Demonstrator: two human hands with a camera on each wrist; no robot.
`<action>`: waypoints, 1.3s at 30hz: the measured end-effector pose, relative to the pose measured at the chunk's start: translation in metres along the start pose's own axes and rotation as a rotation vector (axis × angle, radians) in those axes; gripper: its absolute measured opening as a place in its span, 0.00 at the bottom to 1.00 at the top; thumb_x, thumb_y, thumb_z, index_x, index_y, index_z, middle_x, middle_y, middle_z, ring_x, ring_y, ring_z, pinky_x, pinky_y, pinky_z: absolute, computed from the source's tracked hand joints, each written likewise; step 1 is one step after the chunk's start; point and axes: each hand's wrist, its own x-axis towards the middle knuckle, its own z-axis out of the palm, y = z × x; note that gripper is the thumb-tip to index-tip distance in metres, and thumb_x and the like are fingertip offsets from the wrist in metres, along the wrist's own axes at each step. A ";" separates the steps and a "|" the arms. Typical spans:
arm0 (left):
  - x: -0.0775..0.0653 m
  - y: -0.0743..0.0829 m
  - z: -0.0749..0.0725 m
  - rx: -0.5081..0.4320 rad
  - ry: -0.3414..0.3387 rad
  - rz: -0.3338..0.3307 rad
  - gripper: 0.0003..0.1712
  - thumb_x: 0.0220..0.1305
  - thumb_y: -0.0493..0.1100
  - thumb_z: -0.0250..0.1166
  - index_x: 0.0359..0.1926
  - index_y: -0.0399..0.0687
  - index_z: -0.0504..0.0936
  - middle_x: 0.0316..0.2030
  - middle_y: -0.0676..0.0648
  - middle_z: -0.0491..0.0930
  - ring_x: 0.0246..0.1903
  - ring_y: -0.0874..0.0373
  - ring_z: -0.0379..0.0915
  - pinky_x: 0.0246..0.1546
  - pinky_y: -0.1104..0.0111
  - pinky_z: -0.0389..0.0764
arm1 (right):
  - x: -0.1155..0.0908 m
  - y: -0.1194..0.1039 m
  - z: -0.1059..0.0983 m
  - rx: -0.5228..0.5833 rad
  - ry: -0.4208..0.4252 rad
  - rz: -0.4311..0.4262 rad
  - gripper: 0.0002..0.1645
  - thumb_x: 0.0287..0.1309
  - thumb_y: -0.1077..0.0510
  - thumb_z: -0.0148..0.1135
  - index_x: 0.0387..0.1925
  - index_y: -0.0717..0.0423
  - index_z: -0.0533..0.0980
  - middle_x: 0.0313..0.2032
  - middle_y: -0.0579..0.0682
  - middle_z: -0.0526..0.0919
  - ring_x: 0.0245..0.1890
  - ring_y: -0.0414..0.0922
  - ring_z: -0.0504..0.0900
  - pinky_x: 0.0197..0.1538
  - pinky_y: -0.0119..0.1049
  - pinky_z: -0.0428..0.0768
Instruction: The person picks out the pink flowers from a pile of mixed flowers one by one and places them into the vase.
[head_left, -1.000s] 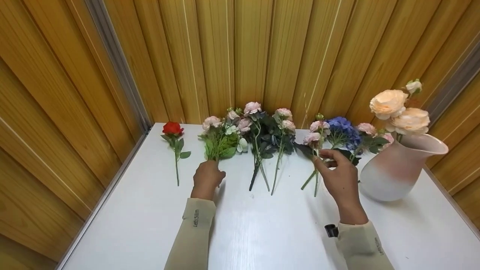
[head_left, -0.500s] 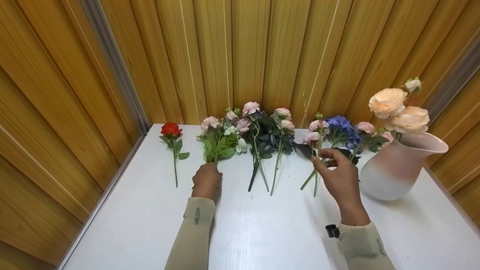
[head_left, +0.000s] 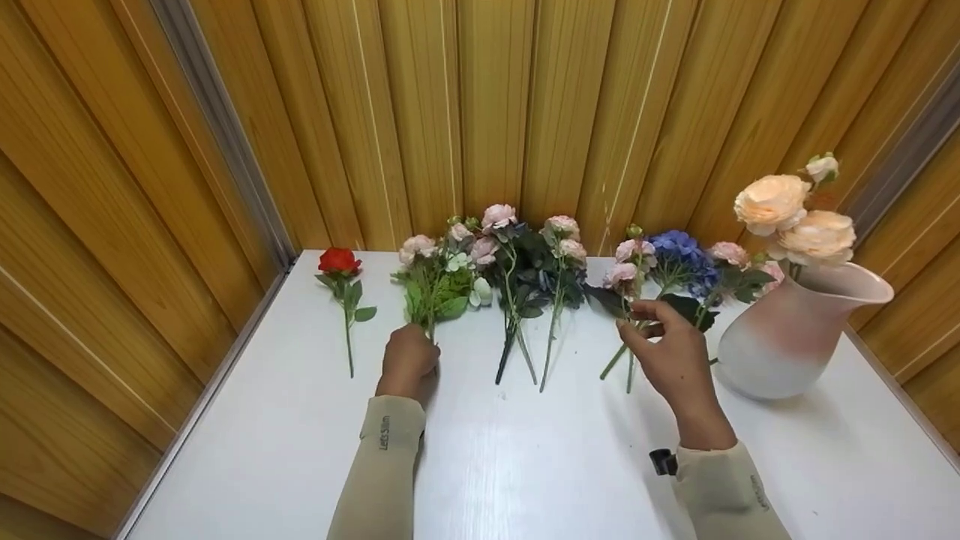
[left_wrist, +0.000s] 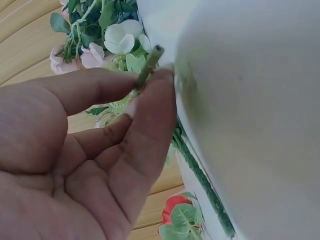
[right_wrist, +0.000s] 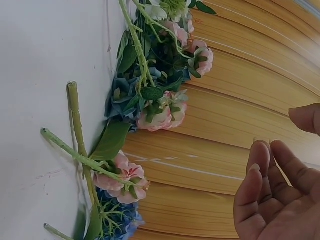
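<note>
While a brown wall (head_left: 495,112) stands at the back, a big white table (head_left: 487,465) spreads out under the vase (head_left: 784,345). The table's back edge runs along the wall, its right edge is near the vase, and its left edge is well away from it. The widest white room is in front and left of the vase, between the two sleeves (head_left: 379,472). The vase is pink on top and white below. Well left of it lies a leafy bunch (head_left: 435,289) with bright green leaves and soft pink blooms. By the bottom of this bunch, the left hand (head_left: 409,362) pinches a green stem (left_wrist: 148,66). Just left of the vase, near the blue flower (head_left: 681,259), the right hand (head_left: 667,352) is loosely bent and holds nothing. A red rose (head_left: 339,261) lies farthest left of the vase. The green stem is thin and round, and its end pokes out past the fingertips. I cannot tell which bloom it joins.
</note>
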 end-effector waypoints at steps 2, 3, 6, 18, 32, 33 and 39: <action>0.012 -0.009 0.006 -0.004 -0.005 0.004 0.07 0.74 0.35 0.69 0.37 0.36 0.90 0.36 0.38 0.88 0.32 0.46 0.78 0.31 0.58 0.79 | 0.000 0.001 0.001 -0.009 -0.008 -0.002 0.30 0.81 0.47 0.70 0.76 0.53 0.79 0.68 0.61 0.88 0.64 0.58 0.87 0.56 0.45 0.89; 0.022 -0.017 0.013 0.003 -0.004 0.012 0.07 0.74 0.37 0.71 0.38 0.37 0.91 0.36 0.39 0.89 0.32 0.47 0.79 0.31 0.58 0.80 | 0.000 0.001 0.001 -0.011 -0.011 -0.002 0.31 0.81 0.47 0.70 0.76 0.53 0.78 0.68 0.61 0.88 0.65 0.59 0.87 0.56 0.46 0.89; 0.054 -0.042 0.030 0.023 0.000 0.062 0.13 0.73 0.44 0.76 0.30 0.45 0.88 0.30 0.45 0.87 0.29 0.50 0.79 0.29 0.60 0.80 | 0.000 0.001 0.001 -0.015 -0.019 0.003 0.32 0.81 0.47 0.70 0.77 0.53 0.78 0.68 0.61 0.87 0.65 0.59 0.87 0.57 0.48 0.89; -0.009 0.002 -0.013 -0.187 -0.066 0.063 0.31 0.78 0.37 0.73 0.15 0.50 0.72 0.14 0.52 0.69 0.19 0.57 0.65 0.23 0.66 0.69 | 0.001 0.001 0.000 -0.009 -0.086 0.009 0.34 0.83 0.46 0.67 0.79 0.55 0.75 0.74 0.61 0.83 0.71 0.61 0.83 0.68 0.59 0.88; -0.017 0.013 -0.018 -0.254 -0.090 0.015 0.22 0.80 0.36 0.71 0.22 0.45 0.82 0.30 0.45 0.88 0.24 0.57 0.75 0.24 0.68 0.76 | -0.001 0.003 0.001 -0.003 -0.081 -0.007 0.34 0.83 0.46 0.67 0.80 0.55 0.74 0.75 0.60 0.82 0.72 0.61 0.82 0.69 0.61 0.85; -0.018 0.014 -0.018 -0.264 -0.097 0.010 0.22 0.81 0.36 0.71 0.23 0.45 0.82 0.31 0.45 0.88 0.25 0.57 0.76 0.26 0.67 0.77 | -0.001 0.003 0.001 -0.004 -0.082 -0.006 0.34 0.83 0.46 0.67 0.80 0.55 0.74 0.75 0.60 0.82 0.72 0.61 0.82 0.69 0.61 0.85; -0.017 0.017 -0.018 -0.348 -0.124 -0.013 0.26 0.82 0.34 0.68 0.21 0.48 0.75 0.34 0.44 0.88 0.28 0.57 0.78 0.31 0.64 0.82 | 0.000 0.002 0.002 -0.012 -0.082 -0.007 0.33 0.83 0.47 0.67 0.80 0.55 0.74 0.74 0.61 0.83 0.71 0.61 0.82 0.68 0.61 0.87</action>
